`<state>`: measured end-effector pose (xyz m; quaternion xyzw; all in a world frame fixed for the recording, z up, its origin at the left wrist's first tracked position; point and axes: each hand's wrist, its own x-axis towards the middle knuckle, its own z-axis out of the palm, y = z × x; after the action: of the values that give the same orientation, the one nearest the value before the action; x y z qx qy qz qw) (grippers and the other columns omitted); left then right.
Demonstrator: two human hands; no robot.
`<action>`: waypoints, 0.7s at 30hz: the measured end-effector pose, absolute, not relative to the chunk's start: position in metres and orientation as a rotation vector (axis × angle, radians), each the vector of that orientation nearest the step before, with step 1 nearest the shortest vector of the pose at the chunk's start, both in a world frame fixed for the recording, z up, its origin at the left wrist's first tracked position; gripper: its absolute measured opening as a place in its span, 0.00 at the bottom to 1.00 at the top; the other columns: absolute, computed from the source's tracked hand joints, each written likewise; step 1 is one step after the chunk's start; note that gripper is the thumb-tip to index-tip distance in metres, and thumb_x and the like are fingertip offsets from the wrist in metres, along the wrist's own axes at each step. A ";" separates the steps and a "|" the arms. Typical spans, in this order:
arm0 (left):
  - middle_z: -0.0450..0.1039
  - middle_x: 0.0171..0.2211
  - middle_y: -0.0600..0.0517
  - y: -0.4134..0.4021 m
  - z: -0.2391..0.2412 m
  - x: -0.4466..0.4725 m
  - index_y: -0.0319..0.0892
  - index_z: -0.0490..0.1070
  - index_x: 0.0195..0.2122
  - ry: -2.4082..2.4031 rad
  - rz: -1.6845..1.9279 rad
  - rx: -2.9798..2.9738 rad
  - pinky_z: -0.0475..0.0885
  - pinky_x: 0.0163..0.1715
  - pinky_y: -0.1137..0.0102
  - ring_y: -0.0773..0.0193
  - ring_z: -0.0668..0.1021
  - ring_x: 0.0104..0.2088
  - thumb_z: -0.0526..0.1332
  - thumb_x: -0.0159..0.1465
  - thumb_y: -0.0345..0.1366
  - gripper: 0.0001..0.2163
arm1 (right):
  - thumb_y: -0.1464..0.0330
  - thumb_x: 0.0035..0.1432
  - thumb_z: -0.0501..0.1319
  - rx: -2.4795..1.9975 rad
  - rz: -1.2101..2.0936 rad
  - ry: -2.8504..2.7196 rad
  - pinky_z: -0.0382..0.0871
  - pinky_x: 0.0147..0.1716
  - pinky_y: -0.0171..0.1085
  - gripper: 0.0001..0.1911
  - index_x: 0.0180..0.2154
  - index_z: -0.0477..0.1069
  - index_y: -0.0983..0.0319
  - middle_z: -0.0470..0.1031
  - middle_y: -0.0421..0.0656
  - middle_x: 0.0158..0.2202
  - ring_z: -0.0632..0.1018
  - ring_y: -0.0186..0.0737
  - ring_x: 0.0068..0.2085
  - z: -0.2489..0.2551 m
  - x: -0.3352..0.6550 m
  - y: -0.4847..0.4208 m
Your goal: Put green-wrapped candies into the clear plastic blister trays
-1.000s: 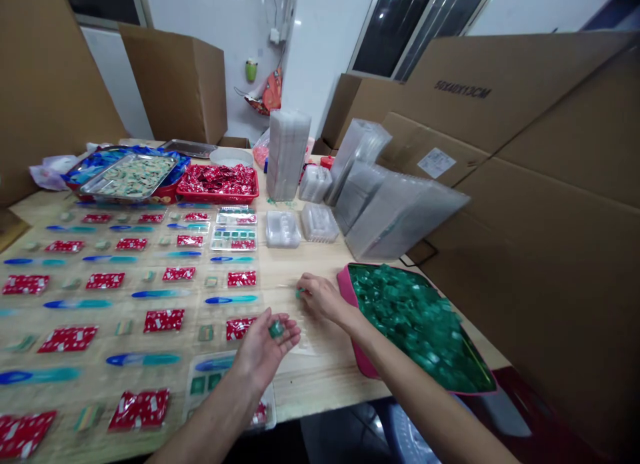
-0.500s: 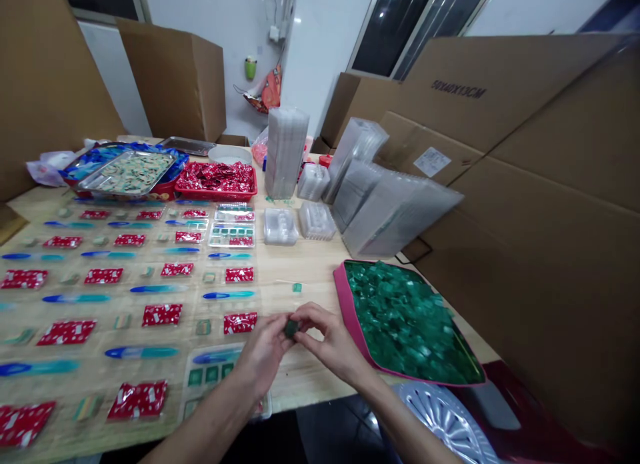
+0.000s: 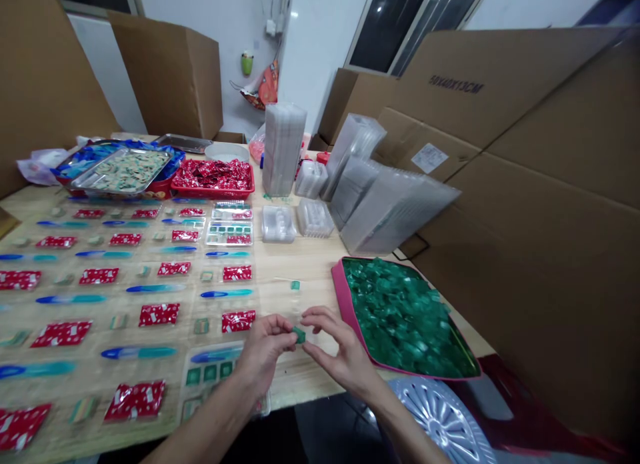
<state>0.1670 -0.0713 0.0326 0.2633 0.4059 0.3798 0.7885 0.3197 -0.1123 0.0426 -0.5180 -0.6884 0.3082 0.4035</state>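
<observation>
Two bare, slim-fingered hands (image 3: pixel 263 354) run back into slender, equally bare forearms (image 3: pixel 217 412) that gradually thicken.

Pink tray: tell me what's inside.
The pink tray holds a heap of small green pieces. The heap covers its lower layers and the tray floor beneath, so those cannot be seen.

A single head-worn camera faces forward and down across the counter (image 3: pixel 280 264). Near field: the left hand (image 3: pixel 267 347) and right hand (image 3: pixel 340 351), at lower centre. Far field: the white wall (image 3: pixel 320 37), along the upper edge.
</observation>
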 end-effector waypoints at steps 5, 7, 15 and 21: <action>0.73 0.20 0.53 -0.073 0.024 0.171 0.38 0.72 0.21 0.874 0.775 0.410 0.66 0.26 0.71 0.67 0.73 0.22 0.71 0.36 0.31 0.12 | 0.75 0.59 0.57 -1.326 0.745 -1.901 0.69 0.36 0.35 0.07 0.37 0.72 0.61 0.73 0.44 0.34 0.75 0.38 0.37 0.042 0.325 -0.111; 0.75 0.22 0.51 -0.074 0.021 0.172 0.37 0.73 0.24 0.881 0.799 0.364 0.68 0.30 0.68 0.64 0.75 0.25 0.73 0.36 0.34 0.14 | 0.75 0.58 0.58 -1.381 0.701 -1.907 0.69 0.34 0.34 0.06 0.36 0.72 0.61 0.72 0.43 0.32 0.75 0.37 0.34 0.038 0.331 -0.101; 0.75 0.27 0.49 -0.076 0.010 0.179 0.37 0.73 0.28 0.968 0.927 0.238 0.69 0.40 0.67 0.64 0.77 0.31 0.71 0.44 0.29 0.10 | 0.81 0.52 0.55 -1.560 0.486 -2.107 0.66 0.36 0.34 0.12 0.35 0.73 0.63 0.74 0.44 0.33 0.75 0.38 0.35 0.017 0.351 -0.034; 0.76 0.30 0.48 -0.077 0.007 0.179 0.37 0.74 0.28 0.971 0.902 0.238 0.69 0.42 0.68 0.63 0.78 0.34 0.68 0.49 0.25 0.06 | 0.81 0.52 0.55 -1.693 0.440 -2.260 0.65 0.36 0.34 0.11 0.30 0.74 0.64 0.74 0.44 0.31 0.74 0.39 0.34 0.005 0.343 -0.023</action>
<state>0.1788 -0.0769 0.0072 0.1101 0.4495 0.4179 0.7818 0.3427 -0.0230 0.0054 -0.5864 -0.7829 0.1524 0.1413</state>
